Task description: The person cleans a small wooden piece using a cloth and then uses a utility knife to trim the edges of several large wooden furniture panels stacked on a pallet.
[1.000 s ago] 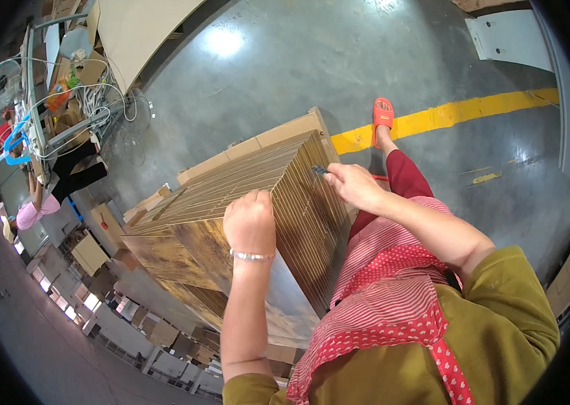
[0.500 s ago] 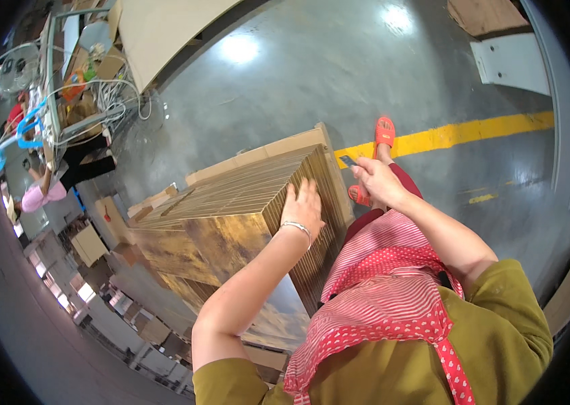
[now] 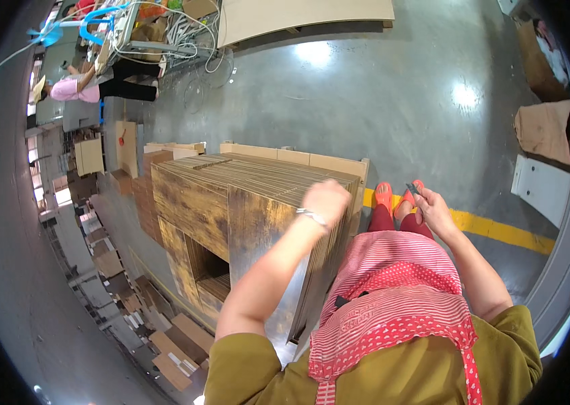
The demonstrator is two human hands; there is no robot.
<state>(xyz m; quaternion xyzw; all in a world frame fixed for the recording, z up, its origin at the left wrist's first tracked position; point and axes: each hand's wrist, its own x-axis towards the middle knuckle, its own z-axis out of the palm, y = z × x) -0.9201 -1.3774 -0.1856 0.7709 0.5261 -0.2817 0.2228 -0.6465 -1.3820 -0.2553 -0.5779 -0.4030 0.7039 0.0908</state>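
A deep stack of upright wood-patterned boards (image 3: 190, 206) stands in front of me to the left, its thin edges facing up. A square opening shows in its near side. My left hand (image 3: 325, 201) is over the near right corner of the stack, its fingers turned away and blurred. I cannot tell whether it touches the edges. My right hand (image 3: 435, 212) is closed around a small dark, flat, knife-like tool (image 3: 412, 190), held out over my feet to the right of the stack.
Cardboard sheets (image 3: 298, 156) line the stack's far side. A large pale board (image 3: 305, 17) lies beyond. At the far left, a person (image 3: 76, 89) stands by a frame with tangled cables (image 3: 187, 34). Right of me are a brown carton (image 3: 545, 131) and a yellow floor line (image 3: 501, 229).
My left hand has gone from lying spread on the board edges to a more folded shape. My right hand, still holding the tool, has moved right and nearer. The view has turned.
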